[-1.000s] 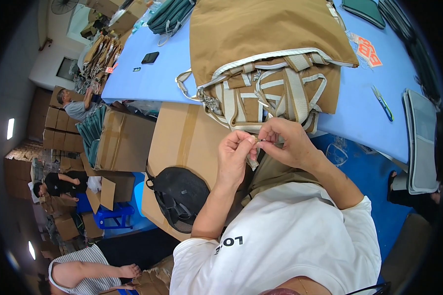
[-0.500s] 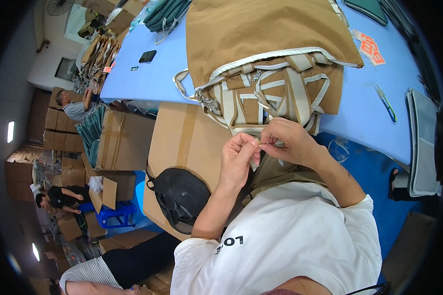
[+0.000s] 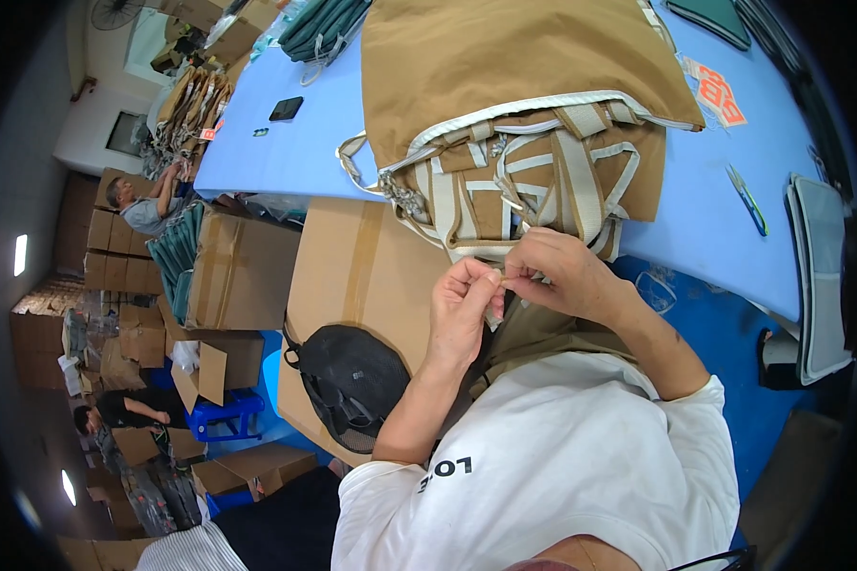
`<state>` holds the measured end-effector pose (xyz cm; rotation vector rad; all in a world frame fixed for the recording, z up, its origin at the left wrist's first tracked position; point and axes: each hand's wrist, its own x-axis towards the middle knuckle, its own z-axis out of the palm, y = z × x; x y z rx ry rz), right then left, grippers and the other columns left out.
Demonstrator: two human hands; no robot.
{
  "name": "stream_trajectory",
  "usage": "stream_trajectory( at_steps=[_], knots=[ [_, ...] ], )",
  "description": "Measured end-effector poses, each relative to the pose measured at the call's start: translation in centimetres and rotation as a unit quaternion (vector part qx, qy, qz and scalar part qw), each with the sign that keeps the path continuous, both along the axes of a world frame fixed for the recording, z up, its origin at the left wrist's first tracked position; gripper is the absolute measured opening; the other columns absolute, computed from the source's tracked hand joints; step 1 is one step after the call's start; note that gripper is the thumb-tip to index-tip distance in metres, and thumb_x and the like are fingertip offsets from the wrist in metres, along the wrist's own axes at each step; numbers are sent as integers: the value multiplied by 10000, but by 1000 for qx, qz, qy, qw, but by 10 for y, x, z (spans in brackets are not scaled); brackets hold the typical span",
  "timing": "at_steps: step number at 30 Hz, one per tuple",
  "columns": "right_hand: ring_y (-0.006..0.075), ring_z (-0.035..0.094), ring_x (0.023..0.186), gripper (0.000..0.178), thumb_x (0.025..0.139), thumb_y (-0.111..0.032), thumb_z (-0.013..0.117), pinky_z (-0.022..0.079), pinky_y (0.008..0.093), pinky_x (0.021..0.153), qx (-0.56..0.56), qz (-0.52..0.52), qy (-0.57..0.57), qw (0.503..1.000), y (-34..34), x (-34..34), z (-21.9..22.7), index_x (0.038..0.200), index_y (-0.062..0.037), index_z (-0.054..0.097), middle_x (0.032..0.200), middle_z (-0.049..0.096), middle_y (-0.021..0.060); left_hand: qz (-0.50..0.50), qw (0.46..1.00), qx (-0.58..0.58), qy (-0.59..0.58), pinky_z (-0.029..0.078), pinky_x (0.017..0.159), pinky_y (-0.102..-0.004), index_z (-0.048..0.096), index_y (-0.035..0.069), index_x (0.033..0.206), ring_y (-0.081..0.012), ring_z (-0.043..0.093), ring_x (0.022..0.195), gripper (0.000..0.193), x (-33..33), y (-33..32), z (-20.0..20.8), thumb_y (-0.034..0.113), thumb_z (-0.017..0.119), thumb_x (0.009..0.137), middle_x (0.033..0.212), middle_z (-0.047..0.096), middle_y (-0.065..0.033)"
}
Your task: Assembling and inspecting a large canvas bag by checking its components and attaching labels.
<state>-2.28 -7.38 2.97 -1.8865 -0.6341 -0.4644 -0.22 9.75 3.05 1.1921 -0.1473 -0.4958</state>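
My left hand (image 3: pixel 459 312) is closed, its thumb and forefinger pinched together in front of my lap. My right hand (image 3: pixel 564 274) meets it there, its fingertips pinched against the left ones. Between and under the fingers a small pale strip (image 3: pixel 494 314) shows; most of it is hidden, and its kind is unclear. Just beyond both hands, a tan bag (image 3: pixel 524 67) with white-edged trim lies on the table. Grey webbing straps (image 3: pixel 573 176) and knotted cords hang at its near side, by the table edge.
On the blue-covered table (image 3: pixel 267 162) lie a black phone (image 3: pixel 286 108), green folded bags (image 3: pixel 322 38), orange-and-white tags (image 3: pixel 717 95) and thread snips (image 3: pixel 747 202). A black mesh bag (image 3: pixel 352 385) rests on a cardboard box (image 3: pixel 328 276) to my left. Co-workers (image 3: pixel 148 205) are farther left.
My hands stay nearly in place, with the right fingers shifting slightly at the pinch. A nearby person at lower left has moved down out of view; other co-workers shift their arms.
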Motion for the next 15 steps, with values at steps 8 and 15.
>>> stream_trajectory(
  at_steps=[8, 15],
  knots=[
    [248, 536, 670, 158, 704, -9, 635, 437, 334, 599, 7, -28, 10, 1000, 6, -4, 2, 813, -26, 522, 728, 536, 85, 15, 999, -25, 13, 430, 490, -206, 534, 39, 764, -74, 513, 557, 96, 1, 2, 0, 80, 542, 851, 679, 567, -29],
    [247, 552, 665, 159, 708, 1, 618, 451, 329, 586, 0, -56, 2, 998, 8, -7, 1, 840, -24, 532, 737, 549, 95, 28, 999, 9, -18, 445, 512, -217, 553, 15, 821, -105, 532, 585, 71, -3, 2, -1, 81, 548, 847, 729, 585, -56]
  ],
)
